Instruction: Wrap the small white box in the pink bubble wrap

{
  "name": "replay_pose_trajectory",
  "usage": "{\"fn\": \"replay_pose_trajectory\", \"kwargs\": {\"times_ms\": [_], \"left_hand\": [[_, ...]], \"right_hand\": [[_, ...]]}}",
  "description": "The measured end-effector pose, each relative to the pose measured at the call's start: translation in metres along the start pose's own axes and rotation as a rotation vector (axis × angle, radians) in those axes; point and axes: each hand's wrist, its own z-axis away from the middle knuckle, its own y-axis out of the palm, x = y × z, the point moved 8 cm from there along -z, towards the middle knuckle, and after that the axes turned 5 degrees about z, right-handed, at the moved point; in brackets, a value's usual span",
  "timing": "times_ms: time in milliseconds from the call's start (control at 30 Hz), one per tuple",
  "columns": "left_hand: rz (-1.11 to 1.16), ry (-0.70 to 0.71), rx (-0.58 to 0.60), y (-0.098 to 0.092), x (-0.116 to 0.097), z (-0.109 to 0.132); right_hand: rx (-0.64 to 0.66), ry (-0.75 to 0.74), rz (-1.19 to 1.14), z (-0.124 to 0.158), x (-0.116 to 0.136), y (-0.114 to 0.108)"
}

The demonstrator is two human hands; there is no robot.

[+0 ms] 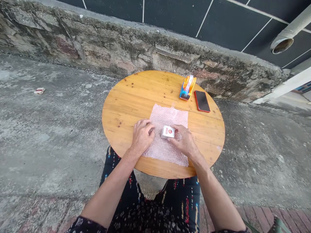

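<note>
A small white box (168, 131) with a red label sits over the middle of a sheet of clear pinkish bubble wrap (165, 152). My right hand (183, 140) grips the box from its right side, thumb at the near edge and fingers at the far one. At the left edge of the wrap rests my left hand (143, 136), its fingers loosely bent and the thumb apart from them. No object shows in that hand, though its fingertips are partly hidden. The wrap lies spread flat on a round wooden table (121, 106).
A blue and orange tape dispenser (187, 87) stands at the table's back right, beside a phone (202, 101) with a red edge. Behind the table runs a low stone wall (109, 48). A crumpled small packet (39, 91) lies on the concrete floor at left.
</note>
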Motion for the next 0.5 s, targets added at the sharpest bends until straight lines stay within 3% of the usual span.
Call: {"fn": "replay_pose_trajectory", "kwargs": {"times_ms": [500], "left_hand": [[-0.007, 0.006, -0.001, 0.0003, -0.0007, -0.0001]], "right_hand": [[0.010, -0.039, 0.042, -0.0004, -0.0028, 0.0039]]}}
